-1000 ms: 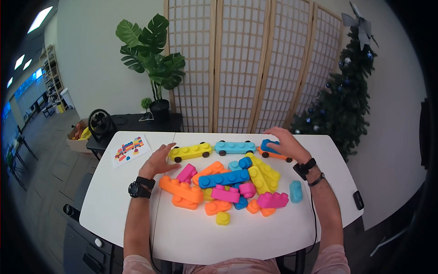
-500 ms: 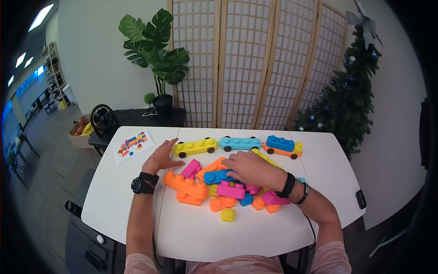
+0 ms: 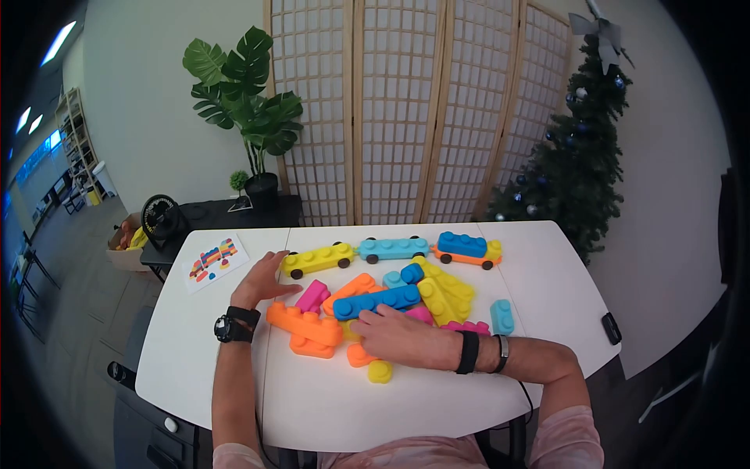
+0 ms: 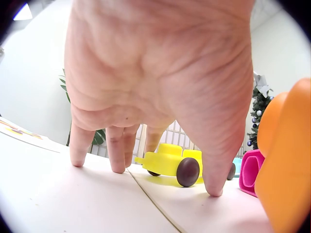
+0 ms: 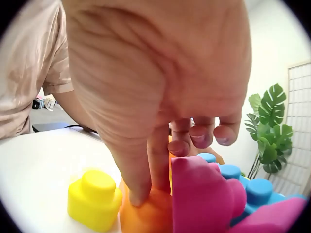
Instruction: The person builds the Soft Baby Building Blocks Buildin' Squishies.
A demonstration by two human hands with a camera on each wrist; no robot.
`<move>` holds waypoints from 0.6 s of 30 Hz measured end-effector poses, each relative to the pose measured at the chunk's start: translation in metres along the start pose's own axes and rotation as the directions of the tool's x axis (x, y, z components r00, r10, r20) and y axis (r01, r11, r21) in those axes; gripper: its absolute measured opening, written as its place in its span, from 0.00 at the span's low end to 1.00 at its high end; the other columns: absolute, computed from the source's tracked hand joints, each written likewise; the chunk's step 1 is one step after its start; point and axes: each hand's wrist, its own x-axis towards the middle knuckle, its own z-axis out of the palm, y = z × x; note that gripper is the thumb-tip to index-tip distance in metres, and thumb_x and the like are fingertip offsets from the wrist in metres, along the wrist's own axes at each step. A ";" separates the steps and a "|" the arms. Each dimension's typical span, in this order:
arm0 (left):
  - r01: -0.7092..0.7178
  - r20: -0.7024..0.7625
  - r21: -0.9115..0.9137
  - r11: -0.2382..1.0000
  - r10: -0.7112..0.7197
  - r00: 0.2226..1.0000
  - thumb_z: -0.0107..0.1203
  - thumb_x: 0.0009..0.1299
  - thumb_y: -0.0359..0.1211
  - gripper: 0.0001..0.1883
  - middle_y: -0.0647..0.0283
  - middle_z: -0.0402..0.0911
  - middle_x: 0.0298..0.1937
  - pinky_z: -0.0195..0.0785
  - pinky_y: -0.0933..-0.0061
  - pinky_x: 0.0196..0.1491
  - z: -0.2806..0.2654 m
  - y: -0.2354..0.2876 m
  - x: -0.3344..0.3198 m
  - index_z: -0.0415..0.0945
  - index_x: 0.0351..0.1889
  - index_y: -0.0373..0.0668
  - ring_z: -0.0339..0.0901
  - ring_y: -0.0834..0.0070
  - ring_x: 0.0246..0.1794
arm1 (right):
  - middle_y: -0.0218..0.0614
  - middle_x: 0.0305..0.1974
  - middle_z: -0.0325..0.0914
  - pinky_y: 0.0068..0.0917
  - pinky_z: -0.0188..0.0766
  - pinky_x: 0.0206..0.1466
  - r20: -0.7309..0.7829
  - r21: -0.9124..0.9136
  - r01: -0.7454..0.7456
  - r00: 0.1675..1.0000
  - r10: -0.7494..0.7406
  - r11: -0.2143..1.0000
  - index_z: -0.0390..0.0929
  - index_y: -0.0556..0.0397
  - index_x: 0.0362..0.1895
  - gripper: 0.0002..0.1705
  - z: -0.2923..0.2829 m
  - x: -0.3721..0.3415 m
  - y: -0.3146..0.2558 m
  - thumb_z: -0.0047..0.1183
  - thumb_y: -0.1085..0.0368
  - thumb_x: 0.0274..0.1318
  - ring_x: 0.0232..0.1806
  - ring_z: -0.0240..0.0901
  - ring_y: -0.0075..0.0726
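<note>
My left hand [image 3: 264,280] stands on its fingertips on the tabletop, fingers spread, beside the rear of a yellow wheeled car [image 3: 319,258]. In the left wrist view its thumb comes down near that car's dark wheel [image 4: 188,172]. My right hand [image 3: 394,336] reaches across the front of the block pile, palm down. In the right wrist view its straight thumb and index finger come down onto an orange block [image 5: 150,216], the other fingers loosely bent. A pink block [image 5: 194,194] stands close by, and a small yellow block [image 5: 95,201] lies apart at the table side.
Behind the pile, a light blue car [image 3: 393,248] and an orange car with a blue block [image 3: 462,244] on top line up with the yellow one. A picture sheet [image 3: 216,263] lies at left, a light blue block [image 3: 501,317] at right. Long orange blocks [image 3: 305,324] lie near my left wrist.
My right hand has moved from the blue-topped car, across the pile's middle, to its front. The left hand stays beside the yellow car. The head view has shifted slightly.
</note>
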 end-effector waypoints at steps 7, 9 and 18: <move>0.010 -0.003 0.011 1.000 -0.010 1.000 0.82 0.57 0.57 0.57 0.44 0.78 0.69 0.74 0.53 0.72 0.007 -0.007 0.003 0.67 0.81 0.43 0.78 0.46 0.70 | 0.39 0.46 0.81 0.42 0.75 0.57 0.122 0.491 -0.044 0.992 -0.019 0.870 0.86 0.55 0.45 0.12 -0.047 -0.013 0.022 0.63 0.60 0.66 0.55 0.77 0.47; -0.012 -0.008 0.003 1.000 0.012 1.000 0.81 0.57 0.58 0.57 0.43 0.78 0.69 0.74 0.53 0.72 0.005 -0.009 0.002 0.67 0.81 0.43 0.78 0.46 0.69 | 0.44 0.45 0.83 0.46 0.76 0.57 0.266 0.626 -0.175 0.964 0.003 0.760 0.86 0.56 0.46 0.13 -0.064 -0.020 0.032 0.63 0.60 0.66 0.54 0.80 0.52; -0.013 0.002 0.022 1.000 0.013 1.000 0.77 0.63 0.58 0.54 0.43 0.79 0.68 0.74 0.55 0.72 0.002 -0.004 -0.002 0.67 0.81 0.40 0.79 0.45 0.69 | 0.43 0.45 0.89 0.39 0.82 0.56 -0.138 0.586 -0.275 0.893 0.429 0.762 0.90 0.59 0.50 0.12 -0.091 -0.091 0.127 0.67 0.68 0.64 0.47 0.87 0.49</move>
